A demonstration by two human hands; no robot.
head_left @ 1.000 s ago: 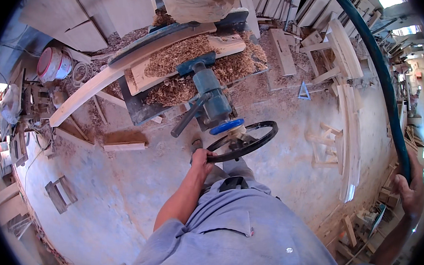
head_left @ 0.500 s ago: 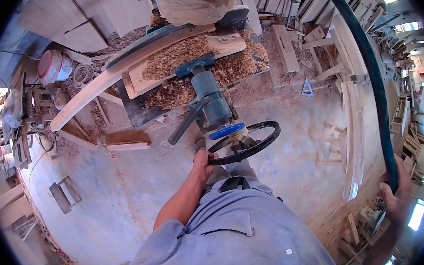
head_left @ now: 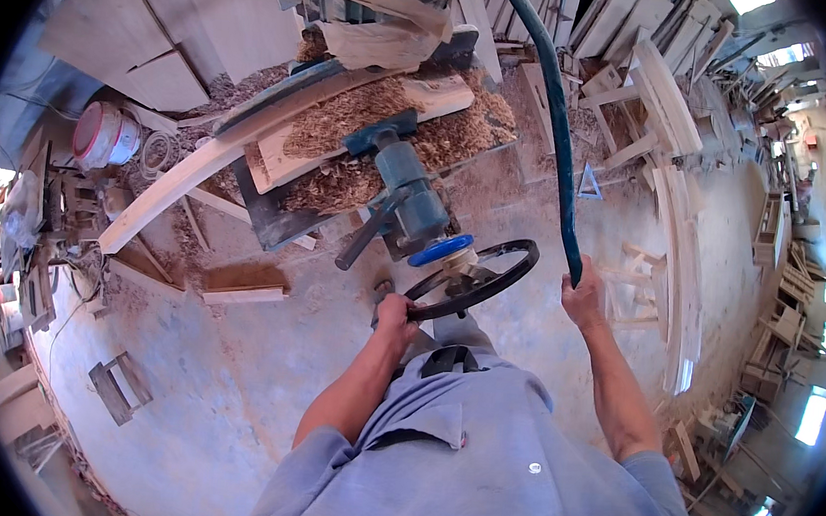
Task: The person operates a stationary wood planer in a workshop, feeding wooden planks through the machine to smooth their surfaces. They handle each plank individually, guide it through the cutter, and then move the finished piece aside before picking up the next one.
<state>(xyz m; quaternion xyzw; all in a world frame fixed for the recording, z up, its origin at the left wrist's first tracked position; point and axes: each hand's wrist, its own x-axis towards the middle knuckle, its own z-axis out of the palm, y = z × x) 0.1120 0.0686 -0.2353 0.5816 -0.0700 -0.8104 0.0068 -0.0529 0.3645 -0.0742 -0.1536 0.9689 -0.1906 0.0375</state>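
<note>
My left hand (head_left: 396,315) is closed round the near-left rim of a black handwheel (head_left: 522,252). My right hand (head_left: 585,293) grips the lower end of a long, curved dark green lever (head_left: 555,85), which runs up past the top of the view. Behind the handwheel are a blue ring-shaped knob (head_left: 441,251) and a blue-green clamp (head_left: 412,185) of a woodworking machine. Its wide jaw (head_left: 381,131) faces a pale wooden board (head_left: 295,157) strewn with shavings. A long curved wooden piece (head_left: 182,174) lies beyond the board, sticking out to the left.
Heaps of wood shavings (head_left: 341,121) cover the machine's table. Curved wooden parts (head_left: 674,269) stand on the right, near a small triangular frame (head_left: 589,182). To the left are a white and red bucket (head_left: 102,135) and a small wooden frame (head_left: 119,388) on the floor.
My right hand has swung the green lever inward to the left, from the far right to beside the handwheel. My left hand stays on the wheel's rim.
</note>
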